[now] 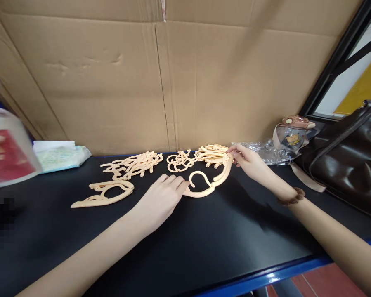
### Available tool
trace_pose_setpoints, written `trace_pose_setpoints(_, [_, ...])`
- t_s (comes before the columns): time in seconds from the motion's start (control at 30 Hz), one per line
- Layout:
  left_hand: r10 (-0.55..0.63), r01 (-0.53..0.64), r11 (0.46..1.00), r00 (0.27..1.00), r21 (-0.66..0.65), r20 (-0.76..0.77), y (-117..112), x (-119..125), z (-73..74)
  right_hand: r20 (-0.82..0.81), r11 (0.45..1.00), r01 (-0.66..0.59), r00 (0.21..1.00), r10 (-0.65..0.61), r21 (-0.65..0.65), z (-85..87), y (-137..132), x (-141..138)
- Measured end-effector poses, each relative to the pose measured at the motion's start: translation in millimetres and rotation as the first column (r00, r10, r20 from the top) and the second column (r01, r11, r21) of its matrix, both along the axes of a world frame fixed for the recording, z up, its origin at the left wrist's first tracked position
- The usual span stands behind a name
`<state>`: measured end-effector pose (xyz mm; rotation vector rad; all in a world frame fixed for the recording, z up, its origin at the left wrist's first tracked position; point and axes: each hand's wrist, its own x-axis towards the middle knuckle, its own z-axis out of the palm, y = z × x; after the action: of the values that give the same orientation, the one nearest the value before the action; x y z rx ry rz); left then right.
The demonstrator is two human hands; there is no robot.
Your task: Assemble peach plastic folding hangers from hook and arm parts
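Note:
A cream plastic hanger piece with a hook (207,185) lies on the black table top (204,239). My left hand (163,196) rests on the table with its fingertips pinching the hook end of that piece. My right hand (247,161) grips the piece's other end, beside a pile of straight cream parts (211,154). A small heap of cream hooks (180,161) sits just behind, and another heap of cream arms (132,165) lies to the left. One assembled cream hanger (106,194) lies at the left front.
A cardboard wall (173,78) stands behind the table. A dark brown handbag (349,161) and a brown-lidded bottle (293,132) on crinkled clear plastic sit at the right. A tissue pack (60,156) and a red-and-white bag (5,152) are on the left. The blue table edge (281,274) runs along the front.

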<state>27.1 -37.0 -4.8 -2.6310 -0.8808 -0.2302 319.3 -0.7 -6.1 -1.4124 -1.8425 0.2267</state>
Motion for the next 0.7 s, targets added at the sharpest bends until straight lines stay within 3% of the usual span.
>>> trace_pose_setpoints(0.17, [-0.056, 0.059, 0.998, 0.993, -0.032, 0.108, -3, 1, -0.6, -0.171, 0.992, -0.127, 0.978, 0.121, -0.024, -0.5, -4, -10])
trace_pose_setpoints(0.37, [-0.097, 0.100, 0.995, 0.989, -0.024, 0.112, -2, 0, -1.9, -0.322, 0.929, -0.358, 0.894, 0.312, -0.094, -3.8, -18, -31])
trace_pose_setpoints(0.57, [-0.109, 0.111, 0.993, 0.991, -0.025, 0.082, -4, 2, -2.1, -0.180, 0.822, -0.501, 0.865, 0.468, -0.271, -1.3, -40, -49])
trace_pose_setpoints(0.7, [-0.133, 0.140, 0.989, 0.980, -0.039, 0.147, -5, 3, -2.8, 0.026, 0.811, -0.531, 0.833, 0.553, -0.247, 0.0, -46, -55])
